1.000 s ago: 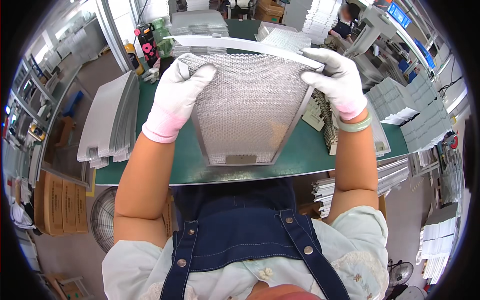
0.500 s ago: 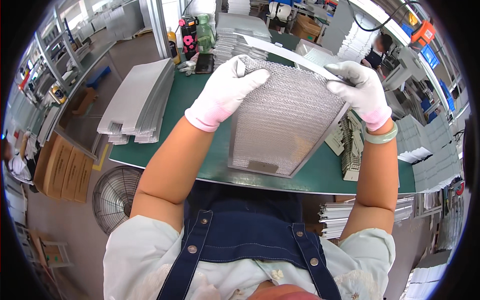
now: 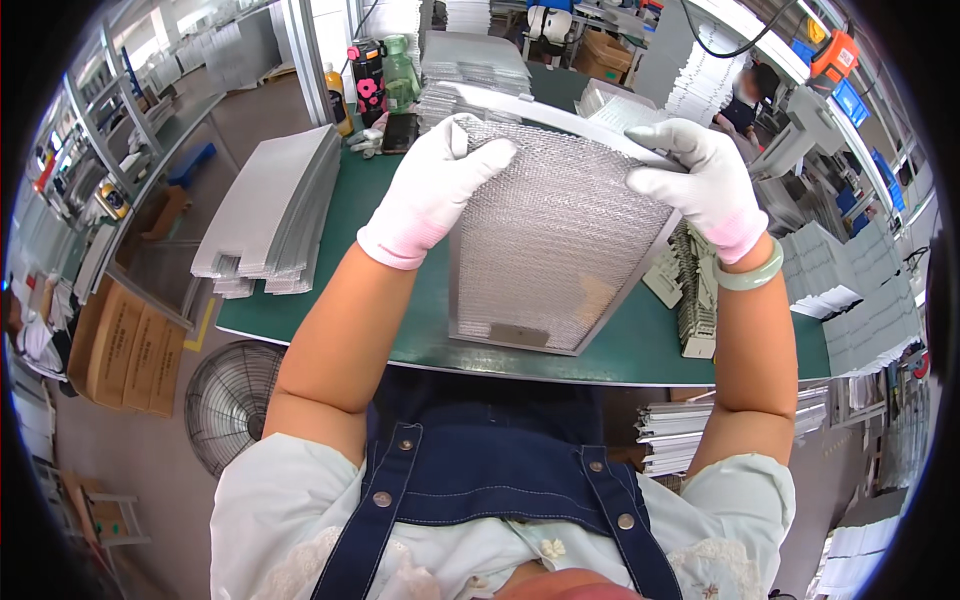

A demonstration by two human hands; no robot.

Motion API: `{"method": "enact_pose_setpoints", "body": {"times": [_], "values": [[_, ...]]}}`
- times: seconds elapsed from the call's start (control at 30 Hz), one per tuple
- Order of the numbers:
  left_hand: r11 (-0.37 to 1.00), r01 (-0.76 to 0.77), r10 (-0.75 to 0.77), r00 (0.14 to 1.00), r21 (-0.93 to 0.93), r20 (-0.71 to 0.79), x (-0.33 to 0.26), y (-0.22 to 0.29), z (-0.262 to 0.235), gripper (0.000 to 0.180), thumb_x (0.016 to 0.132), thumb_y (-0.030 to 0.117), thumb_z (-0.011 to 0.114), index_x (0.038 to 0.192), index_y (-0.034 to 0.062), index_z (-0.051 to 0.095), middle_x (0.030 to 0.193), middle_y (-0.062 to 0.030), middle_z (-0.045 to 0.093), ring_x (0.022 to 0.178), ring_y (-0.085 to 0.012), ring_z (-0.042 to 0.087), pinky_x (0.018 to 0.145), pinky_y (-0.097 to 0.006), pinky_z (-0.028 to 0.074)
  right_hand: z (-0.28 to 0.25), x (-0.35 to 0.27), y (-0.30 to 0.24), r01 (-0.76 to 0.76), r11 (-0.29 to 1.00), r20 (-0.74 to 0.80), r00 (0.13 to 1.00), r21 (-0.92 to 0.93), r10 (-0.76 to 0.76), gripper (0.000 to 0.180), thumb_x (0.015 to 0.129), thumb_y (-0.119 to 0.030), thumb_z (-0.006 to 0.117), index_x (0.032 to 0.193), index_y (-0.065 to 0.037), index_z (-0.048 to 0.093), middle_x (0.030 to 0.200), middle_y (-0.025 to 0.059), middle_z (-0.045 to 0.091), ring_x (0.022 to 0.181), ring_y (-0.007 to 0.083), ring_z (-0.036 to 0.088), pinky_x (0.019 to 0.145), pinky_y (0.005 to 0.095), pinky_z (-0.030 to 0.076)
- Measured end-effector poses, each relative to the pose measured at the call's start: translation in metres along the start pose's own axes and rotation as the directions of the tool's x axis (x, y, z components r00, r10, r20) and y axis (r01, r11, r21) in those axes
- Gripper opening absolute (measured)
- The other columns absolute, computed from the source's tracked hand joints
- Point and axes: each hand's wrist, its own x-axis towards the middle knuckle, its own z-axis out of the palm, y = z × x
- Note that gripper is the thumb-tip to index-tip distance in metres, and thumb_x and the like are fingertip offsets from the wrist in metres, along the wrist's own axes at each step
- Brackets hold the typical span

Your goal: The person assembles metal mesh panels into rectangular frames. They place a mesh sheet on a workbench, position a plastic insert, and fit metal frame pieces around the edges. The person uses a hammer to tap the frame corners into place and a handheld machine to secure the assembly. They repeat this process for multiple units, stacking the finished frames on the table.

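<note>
A rectangular metal mesh filter [image 3: 560, 240] with a thin metal frame along its sides and bottom stands tilted over the green table. My gloved left hand [image 3: 430, 180] is closed around its upper left corner, thumb on the mesh. A pale, narrow frame strip [image 3: 550, 112] runs along the filter's top edge, its left end reaching past my left hand. At the upper right corner, my gloved right hand [image 3: 700, 180] pinches the strip's right end between thumb and fingers. Whether the strip touches the mesh along its length I cannot tell.
A stack of flat metal panels [image 3: 270, 200] lies on the table's [image 3: 400, 335] left side. Bottles [image 3: 400, 75] and a phone [image 3: 401, 132] stand or lie behind. Grey-green slotted pieces [image 3: 697, 300] sit at right. A floor fan [image 3: 235, 400] is below left; a person [image 3: 742, 110] is far right.
The strip has come down closer to the filter's top edge. Both hands and the filter have shifted slightly left in the picture, with the grips kept.
</note>
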Motion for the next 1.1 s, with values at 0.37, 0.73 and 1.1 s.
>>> {"method": "enact_pose_setpoints", "body": {"times": [0.37, 0.73, 1.1], "values": [[0.988, -0.114, 0.136, 0.966, 0.109, -0.221, 0.001, -0.006, 0.006, 0.048, 0.091, 0.014, 0.07, 0.131, -0.0041, 0.05, 0.111, -0.0062, 0.065, 0.095, -0.0082, 0.059, 0.087, -0.023, 0.046, 0.003, 0.004, 0.016, 0.028, 0.997, -0.062, 0.998, 0.076, -0.024, 0.026, 0.083, -0.005, 0.075, 0.107, 0.004, 0.068, 0.095, 0.0041, 0.07, 0.086, 0.0078, 0.062, 0.079, 0.0227, 0.05], [0.845, -0.428, 0.535, 0.701, 0.321, -0.472, 0.007, -0.027, 0.023, 0.039, 0.083, -0.003, 0.074, 0.12, -0.0053, 0.062, 0.106, -0.0104, 0.069, 0.094, -0.0122, 0.066, 0.084, -0.025, 0.053, 0.006, 0.0, 0.014, -0.027, 1.0, -0.136, 0.99, -0.004, 0.026, 0.025, 0.084, -0.005, 0.075, 0.106, 0.004, 0.069, 0.092, 0.0036, 0.071, 0.081, 0.0054, 0.061, 0.075, 0.0213, 0.048], [0.935, -0.353, 0.337, 0.908, -0.021, -0.25, 0.002, -0.005, 0.007, 0.051, 0.081, -0.008, 0.072, 0.129, -0.0049, 0.054, 0.096, -0.0027, 0.064, 0.076, -0.0043, 0.056, 0.071, -0.019, 0.049, 0.0, 0.002, 0.012, -0.018, 0.998, -0.105, 0.994, -0.057, 0.012, 0.023, 0.082, -0.005, 0.075, 0.103, 0.003, 0.069, 0.089, 0.0015, 0.07, 0.08, 0.0051, 0.06, 0.075, 0.022, 0.049]]}}
